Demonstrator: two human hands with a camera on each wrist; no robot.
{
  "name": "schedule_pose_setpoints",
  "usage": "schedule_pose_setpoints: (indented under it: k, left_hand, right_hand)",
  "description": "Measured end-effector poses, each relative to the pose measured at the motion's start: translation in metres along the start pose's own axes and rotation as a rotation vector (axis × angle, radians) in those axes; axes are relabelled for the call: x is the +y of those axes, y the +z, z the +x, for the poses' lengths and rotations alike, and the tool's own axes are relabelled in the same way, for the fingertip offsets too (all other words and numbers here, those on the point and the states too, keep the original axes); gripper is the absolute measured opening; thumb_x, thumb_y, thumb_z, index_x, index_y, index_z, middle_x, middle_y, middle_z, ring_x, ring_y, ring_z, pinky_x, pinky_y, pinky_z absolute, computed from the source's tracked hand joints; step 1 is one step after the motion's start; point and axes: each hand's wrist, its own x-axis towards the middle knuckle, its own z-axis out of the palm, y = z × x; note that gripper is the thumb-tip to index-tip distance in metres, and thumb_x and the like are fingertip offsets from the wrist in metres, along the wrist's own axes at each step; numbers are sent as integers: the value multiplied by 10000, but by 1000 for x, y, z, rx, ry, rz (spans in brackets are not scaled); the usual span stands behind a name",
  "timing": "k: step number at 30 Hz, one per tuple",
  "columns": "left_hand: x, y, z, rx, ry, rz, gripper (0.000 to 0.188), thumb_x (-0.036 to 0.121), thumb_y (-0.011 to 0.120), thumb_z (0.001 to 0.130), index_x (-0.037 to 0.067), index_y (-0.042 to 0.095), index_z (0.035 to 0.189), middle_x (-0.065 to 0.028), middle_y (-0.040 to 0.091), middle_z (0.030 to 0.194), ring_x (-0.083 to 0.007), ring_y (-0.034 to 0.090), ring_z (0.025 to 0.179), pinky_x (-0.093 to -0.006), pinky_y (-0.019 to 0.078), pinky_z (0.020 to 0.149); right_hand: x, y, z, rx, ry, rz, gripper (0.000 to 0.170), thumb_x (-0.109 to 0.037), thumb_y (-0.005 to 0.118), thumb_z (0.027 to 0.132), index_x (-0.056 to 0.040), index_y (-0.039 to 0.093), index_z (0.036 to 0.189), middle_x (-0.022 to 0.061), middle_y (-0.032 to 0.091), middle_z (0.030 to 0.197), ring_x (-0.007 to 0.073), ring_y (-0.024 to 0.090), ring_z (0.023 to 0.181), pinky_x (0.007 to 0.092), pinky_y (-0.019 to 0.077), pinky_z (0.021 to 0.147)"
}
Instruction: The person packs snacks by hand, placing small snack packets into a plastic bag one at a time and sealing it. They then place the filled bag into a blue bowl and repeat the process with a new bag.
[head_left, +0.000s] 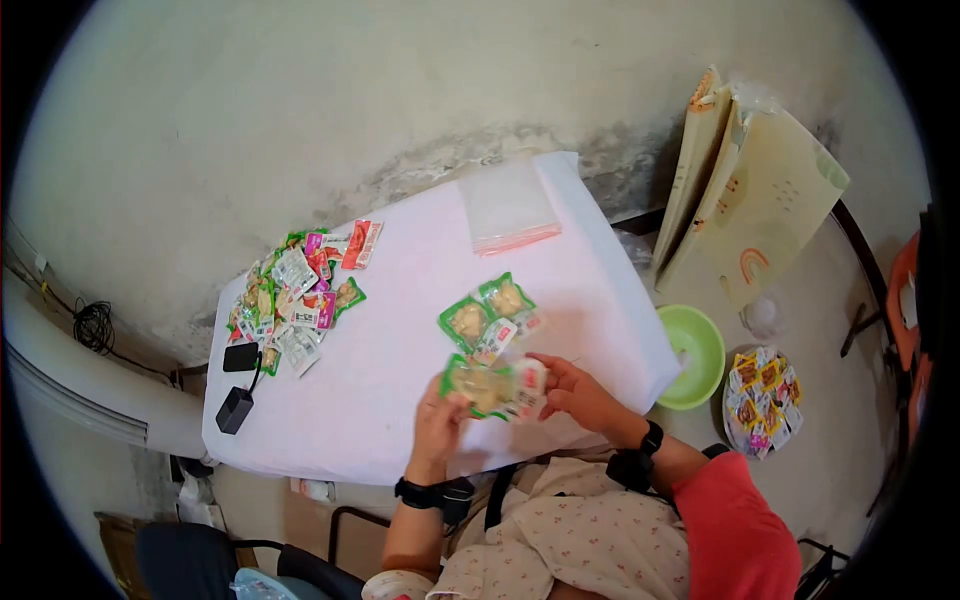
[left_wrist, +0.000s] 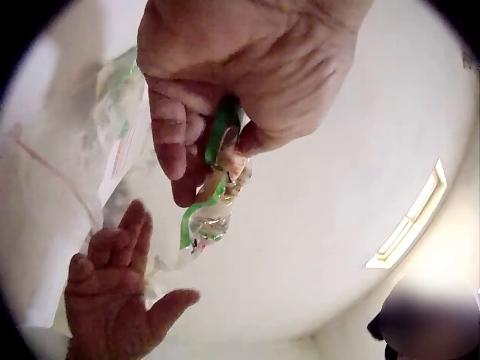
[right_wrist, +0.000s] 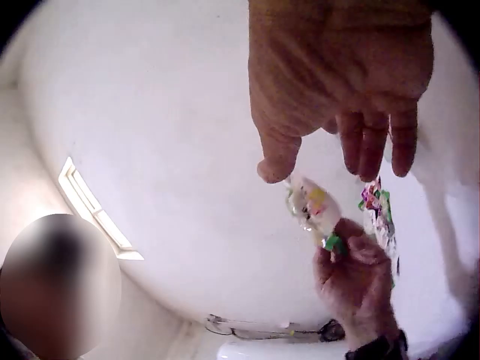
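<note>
My left hand [head_left: 437, 428] pinches a clear and green food packet [head_left: 480, 388] above the table's near side; in the left wrist view the packet [left_wrist: 206, 217] hangs between thumb and fingers. Beside the packet's right end, my right hand [head_left: 585, 398] is held with fingers extended; the right wrist view shows a gap between this hand [right_wrist: 341, 82] and the packet [right_wrist: 315, 206]. Just beyond them on the white cloth lie two green-edged packets [head_left: 467, 320] with pale contents and a small white packet [head_left: 495, 340].
A heap of mixed packets [head_left: 290, 290] lies at the table's left, near a black phone [head_left: 240, 357] and a black box [head_left: 234, 410]. Clear bags [head_left: 508, 205] lie at the back. On the floor at right stand a green basin [head_left: 708, 350] and a bowl of packets [head_left: 763, 400].
</note>
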Motion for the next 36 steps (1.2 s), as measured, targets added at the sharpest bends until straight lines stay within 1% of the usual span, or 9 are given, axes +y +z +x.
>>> schedule_pose_setpoints:
  k: [2, 4, 7, 9, 11, 19, 27, 29, 36]
  left_hand:
    - [-4, 28, -10, -3, -86, 204, 354, 154, 530, 879, 3, 472, 1194, -56, 600, 982, -100, 560, 811, -250, 481, 698]
    - [-14, 25, -9, -33, -138, 285, 350, 159, 523, 886, 3, 474, 1195, -61, 603, 999, -109, 563, 821, -256, 481, 718]
    - [-21, 24, -3, 1, 79, 627, 407, 151, 587, 844, 3, 470, 1205, -92, 586, 1046, -183, 567, 880, -307, 474, 768]
    - [-14, 38, 3, 14, 597, 1450, 485, 132, 692, 737, 22, 509, 1172, -119, 557, 1083, -255, 532, 975, -354, 447, 806]
    - [-18, 52, 7, -11, 574, 1447, 580, 94, 744, 639, 22, 511, 1165, -154, 527, 1093, -318, 492, 1002, -397, 430, 820]
    - [-32, 54, 27, 100, 727, 1504, 237, 54, 626, 765, 65, 625, 1002, -87, 566, 770, -256, 563, 735, -345, 468, 609]
    - [-24, 47, 27, 179, 695, 1468, 190, 81, 623, 794, 66, 627, 984, -99, 588, 745, -265, 582, 633, -339, 470, 539]
    - [-27, 42, 32, 211, 720, 1377, 177, 103, 630, 798, 66, 627, 971, -95, 591, 726, -266, 583, 609, -338, 467, 520]
    - [-34, 54, 28, 146, 709, 1440, 134, 126, 634, 798, 97, 644, 929, -66, 607, 718, -242, 594, 599, -315, 474, 505]
  right_hand:
    - [3, -2, -5, -65, 203, 43, 507, -122, 551, 881, -36, 352, 1339, 99, 558, 1162, 148, 600, 847, 277, 539, 664]
    - [5, -9, -19, -17, 217, 22, 466, -148, 549, 890, -45, 395, 1317, 75, 587, 1083, 121, 592, 794, 258, 524, 655]
    - [21, -33, -42, 45, 212, 54, 427, -192, 551, 900, -54, 442, 1290, 53, 614, 1017, 96, 590, 761, 238, 510, 645]
    - [31, -45, -56, 66, 195, 103, 427, -212, 554, 902, -54, 447, 1284, 56, 613, 1031, 98, 595, 781, 237, 511, 643]
    - [34, -50, -64, 124, 292, 58, 400, -224, 551, 904, -60, 466, 1259, 49, 611, 1034, 103, 602, 801, 234, 517, 632]
    - [34, -28, -30, 150, 134, 12, 364, -209, 553, 904, -69, 457, 1226, 41, 599, 1018, 102, 592, 854, 241, 521, 675]
    - [47, -32, -18, 169, -25, 304, 367, -128, 532, 906, -60, 421, 1249, 79, 573, 1101, 165, 600, 933, 281, 525, 745]
    - [49, -33, -23, 309, -79, 405, 376, -132, 531, 909, -54, 414, 1258, 76, 578, 1086, 150, 590, 941, 286, 522, 745]
    - [50, -9, -23, 210, -8, 202, 412, -122, 532, 906, -75, 386, 1288, 58, 570, 1090, 136, 583, 924, 285, 520, 757]
